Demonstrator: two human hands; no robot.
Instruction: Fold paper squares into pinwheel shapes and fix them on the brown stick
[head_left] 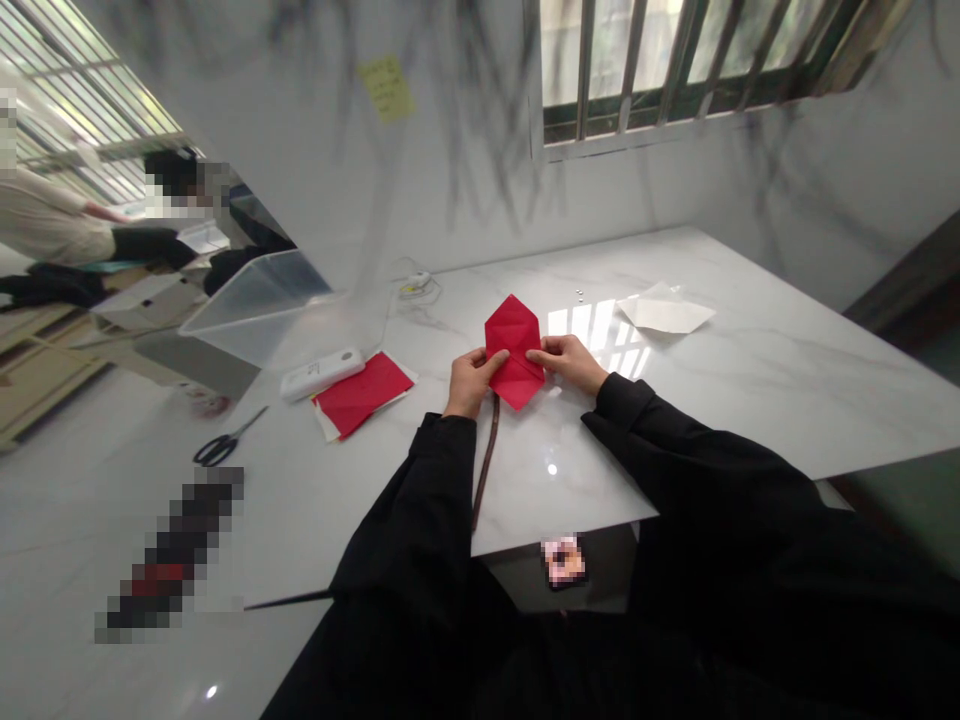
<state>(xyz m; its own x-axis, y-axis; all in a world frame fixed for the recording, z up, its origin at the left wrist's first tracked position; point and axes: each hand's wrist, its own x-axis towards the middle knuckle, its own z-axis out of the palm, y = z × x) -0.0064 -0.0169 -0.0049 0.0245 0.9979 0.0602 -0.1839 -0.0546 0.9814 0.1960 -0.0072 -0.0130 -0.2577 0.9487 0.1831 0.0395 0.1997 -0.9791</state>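
A red sheet of folded paper (514,335) is held up above the white marbled table, with pointed top and bottom ends and crease lines across it. My left hand (471,380) pinches its left edge, thumb on the front face. On the opposite edge my right hand (574,362) grips it between thumb and fingers. The fingers behind the paper are partly hidden. Below the paper, a thin dark brown stick (487,462) lies on the table beside my left forearm.
Left of my hands lie a red paper stack (365,394), a white oblong device (322,374) and black-handled scissors (217,448). A clear plastic bin (262,310) stands farther left. White paper (667,310) rests at right. Other people (52,215) are at far left.
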